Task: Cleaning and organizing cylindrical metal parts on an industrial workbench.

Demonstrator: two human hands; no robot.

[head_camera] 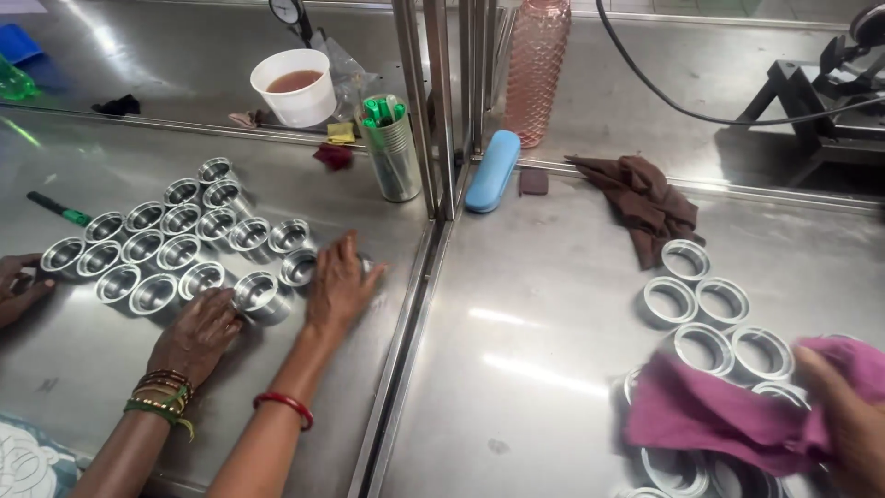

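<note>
I see a brushed stainless-steel worktable (553, 304). On its right side lies a crumpled magenta cloth (719, 406), draped over a cluster of short shiny metal rings (705, 346). My right hand (853, 420) grips the cloth's edge, fingers curled tight into the fabric. My left hand is out of sight. At the left, a co-worker's bangled hands (198, 332) rest on small polished metal cups (263, 295).

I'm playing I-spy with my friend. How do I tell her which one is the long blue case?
Find the upright steel post that splits the shiny steel table. Just right of its foot lies the long, rounded, light blue case, below the pink ribbed bottle. Nothing else near it is blue and smooth; its neighbour is a small dark square pad.
</note>
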